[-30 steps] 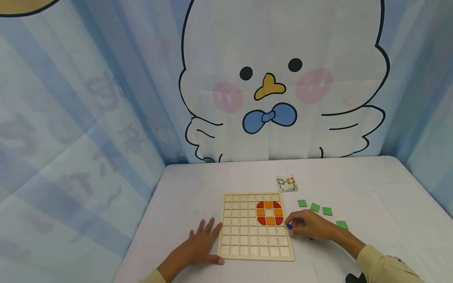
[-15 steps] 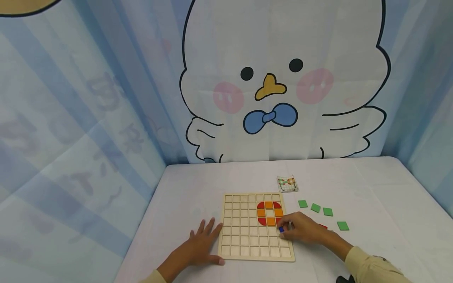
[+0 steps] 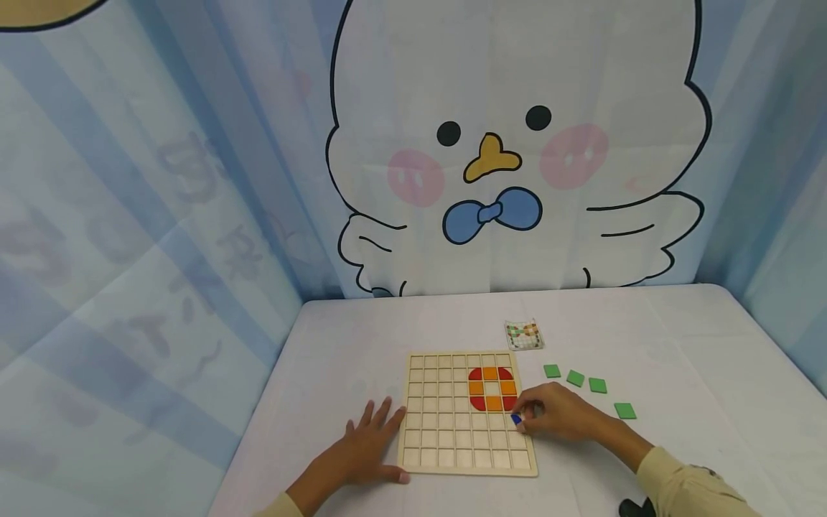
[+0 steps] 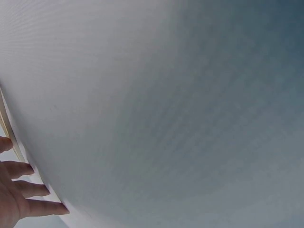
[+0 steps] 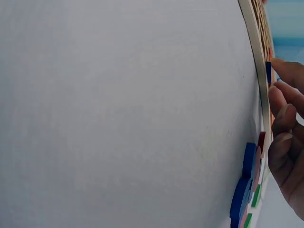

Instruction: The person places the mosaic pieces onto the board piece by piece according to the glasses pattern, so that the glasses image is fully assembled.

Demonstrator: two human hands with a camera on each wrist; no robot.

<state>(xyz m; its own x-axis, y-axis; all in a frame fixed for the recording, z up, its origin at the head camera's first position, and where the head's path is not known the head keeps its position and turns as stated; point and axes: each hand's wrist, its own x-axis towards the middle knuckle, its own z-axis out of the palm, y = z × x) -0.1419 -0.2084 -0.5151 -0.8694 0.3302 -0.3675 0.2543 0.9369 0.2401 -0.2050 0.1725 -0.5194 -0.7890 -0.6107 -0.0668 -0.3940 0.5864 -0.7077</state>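
Observation:
A square wooden grid board (image 3: pixel 436 424) lies on the white table. Set into its upper right part is a ring of red corner pieces (image 3: pixel 477 404) and orange square tiles (image 3: pixel 489 373), with a bare cell in the middle. Thumb and fingers of my right hand (image 3: pixel 558 413) pinch a small blue tile (image 3: pixel 516 418) at the board's right edge, just below the ring. In the right wrist view the blue tile (image 5: pixel 269 72) stands on edge between fingertips. My left hand (image 3: pixel 368 449) lies with spread fingers along the board's left edge, fingertip and thumb touching or nearly touching it.
Several green tiles (image 3: pixel 597 385) lie scattered right of the board. Behind it sits a small pattern card (image 3: pixel 525 335). The right wrist view shows blue pieces (image 5: pixel 242 197) and a red piece (image 5: pixel 261 144) beneath the right hand. A black object (image 3: pixel 636 508) shows near the right sleeve.
My right hand has moved left with the blue tile, from beside the board onto its right edge, then shifted very slightly back. The left hand stays put.

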